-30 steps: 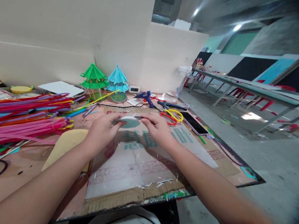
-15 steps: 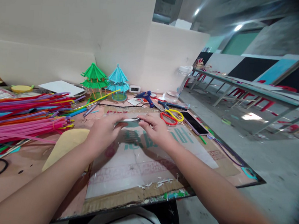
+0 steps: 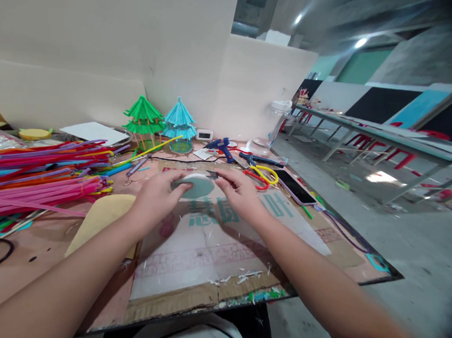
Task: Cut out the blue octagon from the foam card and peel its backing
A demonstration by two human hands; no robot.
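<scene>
Between my two hands, at the far end of the printed sheet on the surface, lies the disc, a pale green-grey round lying flat. My left hand closes on its left edge, thumb on top and fingers curled beneath it as far as I can see. My right hand sits just beside its right edge, fingers pinched together on a small dark blade whose tip points left and touches the disc's far right rim. So the disc lies straight ahead of both hands, equally near to each, and the blade's long axis runs across me, from right to left. The scissors lie just beyond my right hand; the straws are well off to the left.
</scene>
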